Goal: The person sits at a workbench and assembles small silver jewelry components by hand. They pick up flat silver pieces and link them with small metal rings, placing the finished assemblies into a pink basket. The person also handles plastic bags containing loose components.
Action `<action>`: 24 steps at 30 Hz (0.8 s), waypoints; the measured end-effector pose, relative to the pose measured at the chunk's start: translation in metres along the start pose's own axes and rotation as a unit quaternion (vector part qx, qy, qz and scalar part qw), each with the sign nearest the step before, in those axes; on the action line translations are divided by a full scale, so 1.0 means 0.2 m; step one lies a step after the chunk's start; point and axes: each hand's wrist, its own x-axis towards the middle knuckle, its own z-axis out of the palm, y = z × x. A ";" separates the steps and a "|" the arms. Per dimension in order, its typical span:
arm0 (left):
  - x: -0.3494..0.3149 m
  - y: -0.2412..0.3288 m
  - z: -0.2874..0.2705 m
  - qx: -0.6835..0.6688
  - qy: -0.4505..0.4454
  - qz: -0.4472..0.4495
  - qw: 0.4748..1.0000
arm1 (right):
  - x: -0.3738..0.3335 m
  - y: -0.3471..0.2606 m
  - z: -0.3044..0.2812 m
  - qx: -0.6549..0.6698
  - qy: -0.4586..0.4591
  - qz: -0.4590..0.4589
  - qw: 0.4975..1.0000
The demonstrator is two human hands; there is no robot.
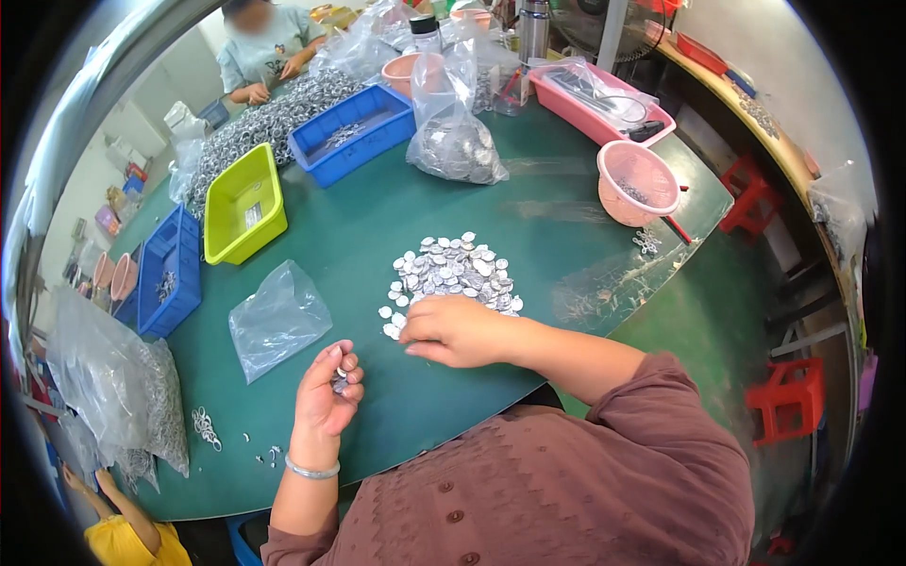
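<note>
The pile of small silver discs [453, 272] is lying on the green counter [585, 236], and everything here is best placed against that pile. The right hand [451, 332] is resting on the pile's near edge, fingers together and curled down over a few discs, so whether it is pinching any I cannot tell. The left hand [328, 389] is waiting just nearer than the pile and to its left, palm up, fingers closing loosely around several discs. To do this well, it seems wise to be drawing discs off the near edge only, keeping the cupped hand close. A clear plastic bag [278, 319] is lying left of the pile.
</note>
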 end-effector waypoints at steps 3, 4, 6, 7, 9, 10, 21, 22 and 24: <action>-0.01 0.00 0.00 0.024 -0.014 -0.007 1.000 | -0.13 0.01 -0.08 -0.013 -0.022 0.040 0.999; -0.01 0.01 0.00 0.031 -0.014 -0.012 0.999 | -0.16 0.01 -0.10 -0.015 -0.024 0.054 0.998; -0.01 0.01 0.00 0.040 -0.010 -0.008 0.999 | -0.23 0.03 -0.14 -0.015 -0.013 0.069 0.997; -0.01 0.01 -0.01 0.045 -0.010 -0.007 0.999 | -0.25 0.03 -0.15 -0.017 -0.005 0.078 0.997; -0.05 0.00 0.01 -0.026 0.049 0.006 0.998 | -0.29 0.02 -0.18 -0.011 0.003 0.095 0.995; -0.05 -0.01 0.01 -0.002 0.052 0.011 0.999 | -0.31 0.03 -0.19 -0.008 0.006 0.104 0.994; -0.01 -0.03 -0.03 0.117 0.060 0.054 0.990 | -0.49 0.05 -0.30 -0.047 0.068 0.145 0.986; -0.01 -0.03 -0.03 0.121 0.059 0.052 0.990 | -0.50 0.05 -0.31 -0.043 0.069 0.151 0.985; 0.00 -0.04 -0.05 0.154 0.080 0.061 0.983 | -0.52 0.04 -0.32 -0.036 0.073 0.165 0.983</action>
